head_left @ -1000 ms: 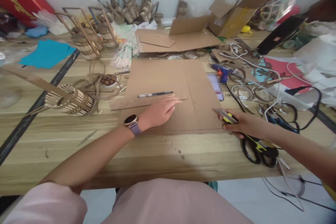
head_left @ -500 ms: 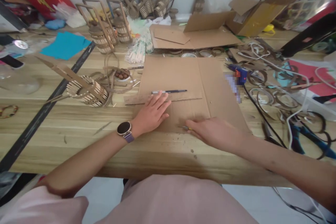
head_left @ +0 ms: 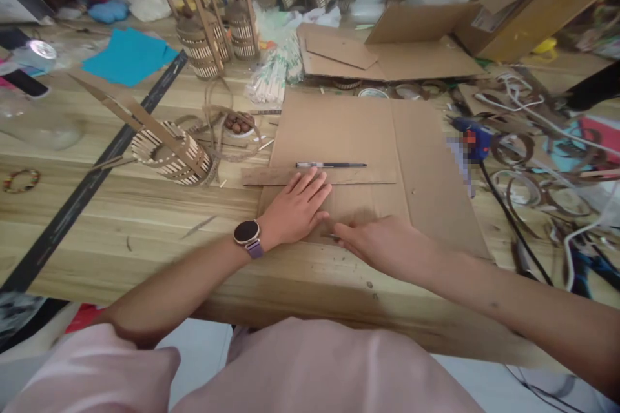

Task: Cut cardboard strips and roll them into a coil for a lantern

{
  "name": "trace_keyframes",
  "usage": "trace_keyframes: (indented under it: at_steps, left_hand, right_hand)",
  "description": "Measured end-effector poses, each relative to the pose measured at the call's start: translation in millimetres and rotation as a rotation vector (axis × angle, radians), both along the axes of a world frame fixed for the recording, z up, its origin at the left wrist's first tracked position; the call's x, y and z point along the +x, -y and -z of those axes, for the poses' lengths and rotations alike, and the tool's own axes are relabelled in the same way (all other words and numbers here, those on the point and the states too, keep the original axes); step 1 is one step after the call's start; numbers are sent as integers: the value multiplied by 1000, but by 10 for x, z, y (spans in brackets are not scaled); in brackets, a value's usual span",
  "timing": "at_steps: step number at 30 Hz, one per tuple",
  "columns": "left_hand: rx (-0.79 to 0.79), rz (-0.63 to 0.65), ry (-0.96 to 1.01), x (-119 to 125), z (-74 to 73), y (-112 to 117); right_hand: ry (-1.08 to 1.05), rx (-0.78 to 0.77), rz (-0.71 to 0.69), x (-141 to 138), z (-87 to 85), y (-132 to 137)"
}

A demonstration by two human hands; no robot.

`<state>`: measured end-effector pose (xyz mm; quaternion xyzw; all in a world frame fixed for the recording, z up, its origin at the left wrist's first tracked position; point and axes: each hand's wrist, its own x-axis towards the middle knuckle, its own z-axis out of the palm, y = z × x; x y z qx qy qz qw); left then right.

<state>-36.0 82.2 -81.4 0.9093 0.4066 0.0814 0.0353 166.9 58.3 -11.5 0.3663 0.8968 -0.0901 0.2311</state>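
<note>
A large flat cardboard sheet [head_left: 339, 126] lies on the table in front of me. Flat on its lower left part, fingers stretched, rests my left hand [head_left: 298, 210], its fingertips over a narrow cardboard strip [head_left: 371, 176]. Just above the strip lies a capped pen [head_left: 332, 165]. My right hand [head_left: 380, 242] is closed around a small utility knife [head_left: 334, 235], most of it hidden in the fist. The knife's tip points left, low over the sheet's near edge, close to my left thumb.
To the left stands an unfinished slatted basket [head_left: 177, 158], beside a small dish of brown beads [head_left: 239, 122]. Further left runs a long black ruler [head_left: 106, 161]. A blue glue gun [head_left: 472, 135], its cord and several tape rolls [head_left: 513, 148] crowd the right. Cardboard boxes [head_left: 431, 26] stand behind.
My right hand has moved left along the sheet with the knife, closer to my left hand. The left hand stays flat in place. The whole view has shifted somewhat.
</note>
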Motion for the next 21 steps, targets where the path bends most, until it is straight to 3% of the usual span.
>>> trace_keyframes:
  at_steps: [12, 21]
  left_hand:
    - [25, 0, 17, 1, 15, 6]
    - [23, 15, 2, -4, 12, 5]
  right_hand:
    - [47, 1, -35, -36, -46, -18]
    - [258, 9, -119, -306, -201, 16]
